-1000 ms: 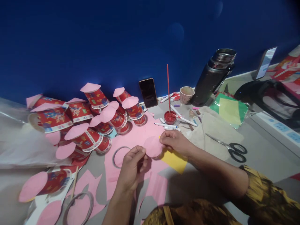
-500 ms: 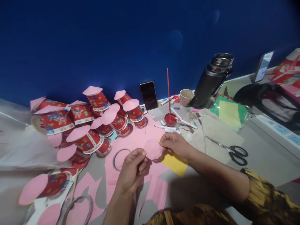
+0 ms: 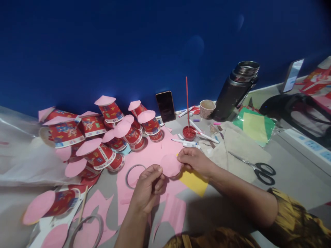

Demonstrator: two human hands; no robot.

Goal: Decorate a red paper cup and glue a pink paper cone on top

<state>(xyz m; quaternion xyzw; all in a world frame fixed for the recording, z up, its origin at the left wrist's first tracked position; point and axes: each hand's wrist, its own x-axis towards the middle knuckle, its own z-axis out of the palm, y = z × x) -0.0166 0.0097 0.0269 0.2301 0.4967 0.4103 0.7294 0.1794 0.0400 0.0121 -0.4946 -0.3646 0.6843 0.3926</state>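
A round pink paper disc (image 3: 171,165) is held up between my two hands over the table. My left hand (image 3: 150,184) pinches its left edge between thumb and fingers. At the upper right edge, my right hand (image 3: 192,160) grips it the same way. Beneath lie a large pink paper sheet (image 3: 152,151) and a yellow paper piece (image 3: 195,182). A grey ring (image 3: 130,176) rests on the pink sheet, left of my left hand. Pink paper offcuts (image 3: 174,212) lie in front, close to my body.
Several red paper cups (image 3: 111,112) with pink cone tops are piled at left. Black-handled scissors (image 3: 262,172) lie on a beige cloth (image 3: 240,151) at right. Behind are a phone (image 3: 166,106), a small red pot (image 3: 189,132) holding a red stick, markers and a black thermos (image 3: 234,91).
The view has shifted slightly, so everything sits a little further right and lower. Both hands keep their hold on the pink disc, which shows a little more face-on.
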